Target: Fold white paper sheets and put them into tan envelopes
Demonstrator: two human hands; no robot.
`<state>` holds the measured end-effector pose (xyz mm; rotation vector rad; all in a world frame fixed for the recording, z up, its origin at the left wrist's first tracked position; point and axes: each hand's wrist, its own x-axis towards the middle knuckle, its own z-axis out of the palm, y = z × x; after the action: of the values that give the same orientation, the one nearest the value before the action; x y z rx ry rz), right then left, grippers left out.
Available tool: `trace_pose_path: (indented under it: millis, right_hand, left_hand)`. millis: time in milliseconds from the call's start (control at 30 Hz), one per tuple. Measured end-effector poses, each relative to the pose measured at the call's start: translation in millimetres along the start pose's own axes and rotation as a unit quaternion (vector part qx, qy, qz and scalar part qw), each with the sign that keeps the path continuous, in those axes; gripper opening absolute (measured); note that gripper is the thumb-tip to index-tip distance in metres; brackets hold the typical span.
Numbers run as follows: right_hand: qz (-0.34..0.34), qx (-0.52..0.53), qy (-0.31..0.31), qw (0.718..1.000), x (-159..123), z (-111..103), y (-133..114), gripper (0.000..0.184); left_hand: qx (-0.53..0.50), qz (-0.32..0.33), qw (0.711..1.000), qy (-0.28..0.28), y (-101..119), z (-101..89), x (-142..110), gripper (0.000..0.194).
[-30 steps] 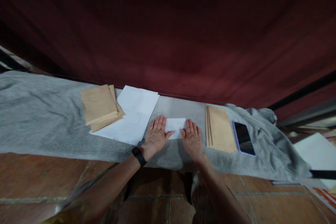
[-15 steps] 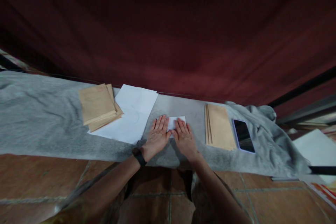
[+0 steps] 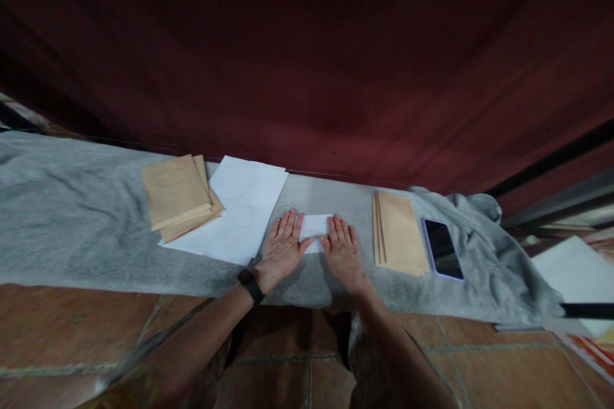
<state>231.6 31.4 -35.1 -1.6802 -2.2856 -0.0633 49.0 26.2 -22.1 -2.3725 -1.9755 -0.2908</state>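
A small folded white paper [image 3: 315, 225] lies on the grey cloth in front of me. My left hand [image 3: 283, 249] rests flat over its left side, fingers stretched out and pointing away from me. Over the right side lies my right hand [image 3: 343, 252], also flat, its thumb close to the left thumb near the paper's lower edge. The middle of the paper shows between the hands; its side edges are hidden under the fingers. A black band [image 3: 251, 286] circles my left wrist.
White sheets [image 3: 244, 204] lie left of my hands, partly under a pile of brown envelopes [image 3: 177, 192]. Another stack of brown envelopes [image 3: 400, 230] and a phone [image 3: 444, 249] are on the right. Grey cloth [image 3: 96, 230] covers the long surface, backed by a dark red curtain [image 3: 307, 77].
My hands have slid apart across the paper, the left one slightly left and the right one to the right. More of the paper shows between them.
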Motion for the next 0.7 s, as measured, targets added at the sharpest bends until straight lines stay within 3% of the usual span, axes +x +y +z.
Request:
trace_pose_path:
  millis: [433,567,700]
  right_hand:
    - [0.046,-0.008,0.000,0.999,1.5,-5.0,7.7,0.060]
    - [0.040,0.012,-0.003,0.999,6.8,-9.7,4.9,0.059]
    - [-0.017,0.032,-0.032,0.999,8.6,-10.3,-1.8,0.053]
  left_hand:
    - [0.004,-0.023,1.000,0.013,-6.0,-0.7,3.0,0.068]
    - [-0.020,0.026,0.999,0.028,0.2,-7.1,6.1,0.059]
    - [-0.047,0.091,0.995,0.007,11.8,-7.6,3.8,0.054]
